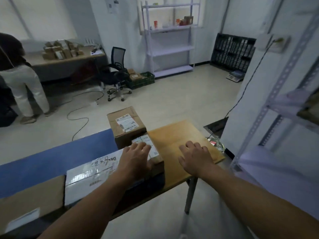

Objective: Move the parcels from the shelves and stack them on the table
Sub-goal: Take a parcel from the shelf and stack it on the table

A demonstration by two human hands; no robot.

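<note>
A single head-worn wide-angle view looks forward and steeply down from just above the table's near right corner [174, 184]. Both forearms run in from the bottom edge, close to the lens. Beyond the far edge it faces across the floor toward the back-wall shelving [170, 49].

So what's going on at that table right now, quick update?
Left hand flat on small labelled parcel, right hand flat on wide brown parcel. Neither gripped. Nothing blocking.

Two bare forearms, sleeveless to the frame edge, left hand [135, 156], right hand [196, 157], no rings
</note>
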